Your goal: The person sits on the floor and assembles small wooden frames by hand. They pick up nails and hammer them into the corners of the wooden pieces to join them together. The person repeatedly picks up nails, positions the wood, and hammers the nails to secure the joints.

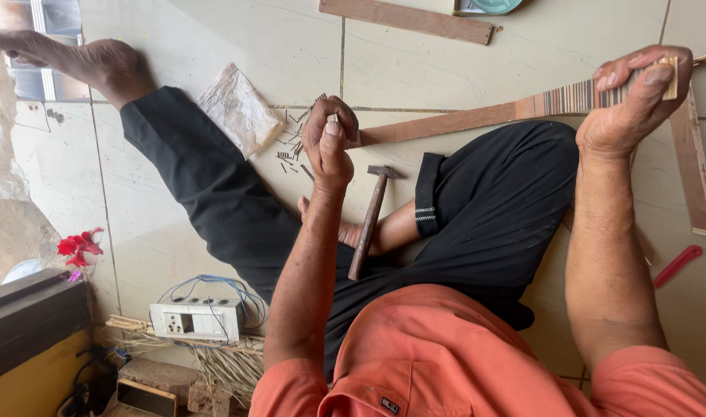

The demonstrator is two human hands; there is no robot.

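The left hand [330, 143] is curled shut around one end of a long wooden strip [461, 120], arm stretched forward over the lap. The right hand [631, 100] grips the strip's far end, where coloured stripes band it, fingers folded over the top. The strip spans between both hands above the tiled floor [214, 38]. A hammer [370, 220] rests against the person's leg just below the left hand, small nails [291, 147] scattered beside it.

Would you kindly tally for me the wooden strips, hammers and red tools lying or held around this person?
Wooden strips: 3 (one held by the left hand and right hand, one at the top, one at the right)
Hammers: 1
Red tools: 1
Total: 5
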